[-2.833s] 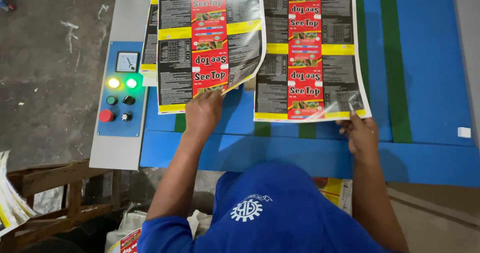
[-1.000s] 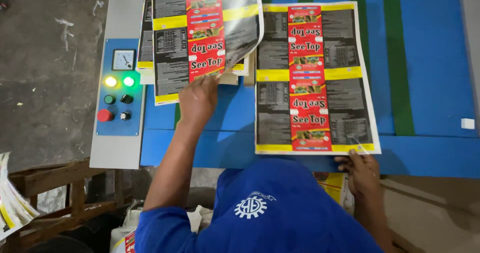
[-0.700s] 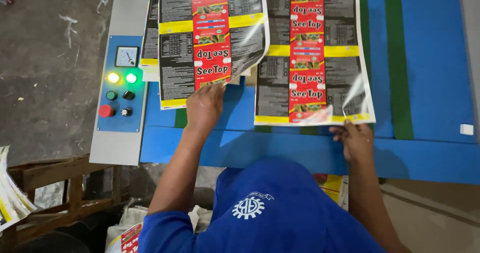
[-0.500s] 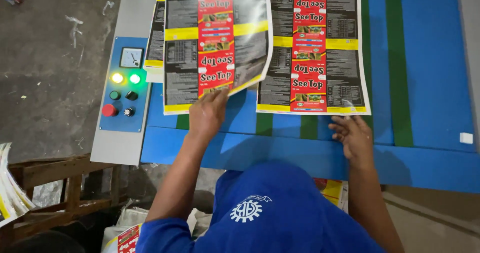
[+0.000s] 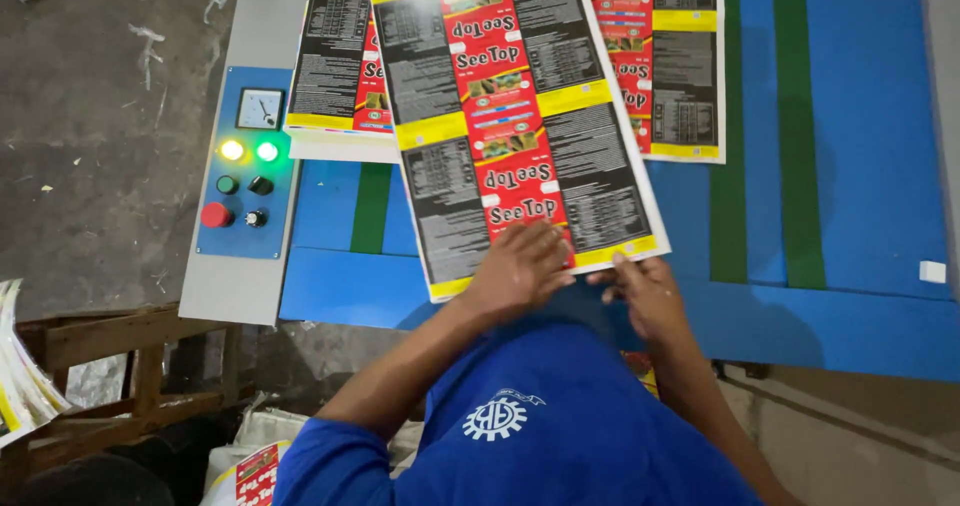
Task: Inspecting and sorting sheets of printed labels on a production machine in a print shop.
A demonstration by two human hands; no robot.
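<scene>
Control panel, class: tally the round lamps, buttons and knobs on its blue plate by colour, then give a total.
Yellow lamp: 1
Green lamp: 1
Green button: 1
Red button: 1
Black knobs: 2
Total: 6

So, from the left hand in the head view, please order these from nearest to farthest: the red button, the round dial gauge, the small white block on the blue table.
From the left hand:
1. Red button, on the panel at left.
2. Dial gauge, upper panel.
3. White block, far right.
</scene>
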